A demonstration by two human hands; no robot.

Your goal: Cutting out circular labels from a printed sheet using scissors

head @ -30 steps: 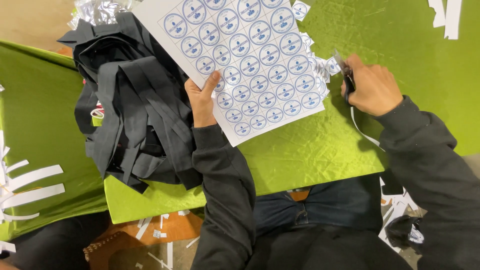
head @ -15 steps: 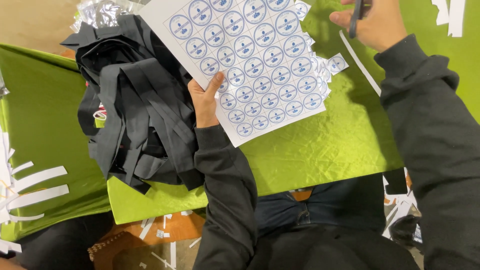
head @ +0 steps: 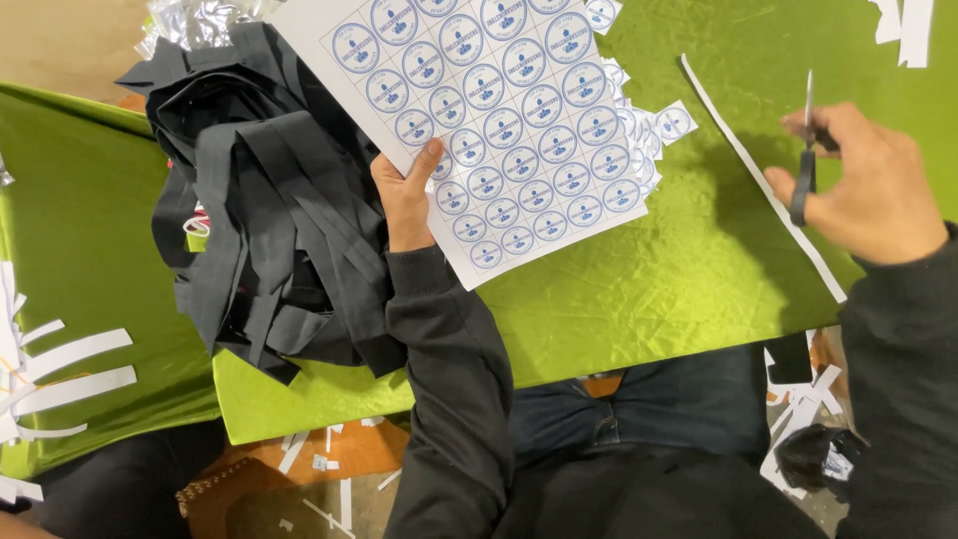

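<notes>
My left hand [head: 404, 195] grips the left edge of a white sheet [head: 489, 120] printed with rows of round blue stickers, holding it tilted over the green cloth [head: 639, 289]. At the right, my right hand [head: 868, 180] holds a pair of black-handled scissors [head: 804, 150], blades pointing up and away from the sheet. A long narrow white paper strip [head: 763, 180] lies on the cloth between the sheet and my right hand. A few cut-out square stickers [head: 659, 125] lie by the sheet's right edge.
A heap of black fabric straps [head: 259, 210] lies left of the sheet, with crumpled silver foil [head: 200, 20] behind it. White paper strips [head: 60, 364] sit at the far left and at the top right [head: 903, 25]. Paper scraps litter the floor [head: 329, 459] below the table edge.
My right hand with the scissors has come down from the top edge to the right of the sheet. A long cut strip now lies on the cloth. The sheet stays in my left hand.
</notes>
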